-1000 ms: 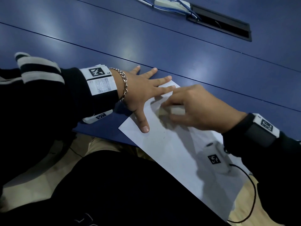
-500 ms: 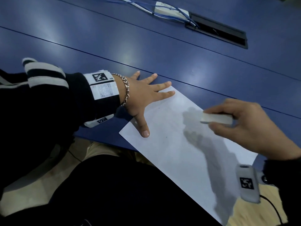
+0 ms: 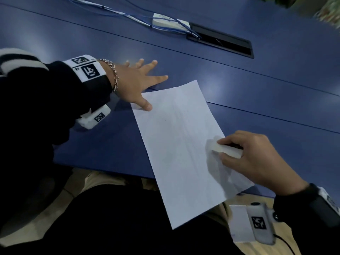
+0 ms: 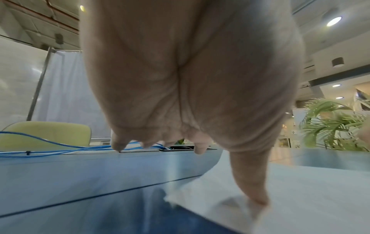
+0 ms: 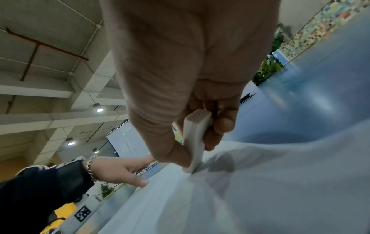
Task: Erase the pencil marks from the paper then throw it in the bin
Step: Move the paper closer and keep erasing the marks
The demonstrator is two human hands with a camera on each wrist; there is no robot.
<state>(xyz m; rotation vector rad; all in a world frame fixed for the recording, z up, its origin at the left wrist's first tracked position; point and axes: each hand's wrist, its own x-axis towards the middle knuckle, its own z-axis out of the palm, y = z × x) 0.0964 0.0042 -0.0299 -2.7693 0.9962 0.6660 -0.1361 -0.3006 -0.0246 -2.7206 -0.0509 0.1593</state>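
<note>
— So where does it stand, nearest first?

— Closest, the paper (image 3: 180, 144) lies flat on the blue surface (image 3: 239, 89), its near end hanging over the edge above the person's lap. The right hand (image 3: 257, 159) pinches a white eraser (image 3: 227, 150) between thumb and fingers, one corner down on the sheet near its right edge.

— And the other hand?

— Farther along, the left hand (image 3: 136, 81) is spread wide and holds nothing; its thumb presses the sheet's far left corner, while the fingers lie on the surface beyond it. Past that, blue cables (image 3: 117, 12) run to a black slot (image 3: 220, 41).

— Any pencil marks left?

— Only faint grey traces mid-sheet, too pale to judge. I'd say erasing is not finished; no bin is in view.

— How to rub well, then?

— One thumb at a corner is a weak anchor, I think. Better to plant the free hand close beside the eraser and stroke away from it, short and light, so the sheet doesn't buckle or tear, least of all over the unsupported overhang.
</note>
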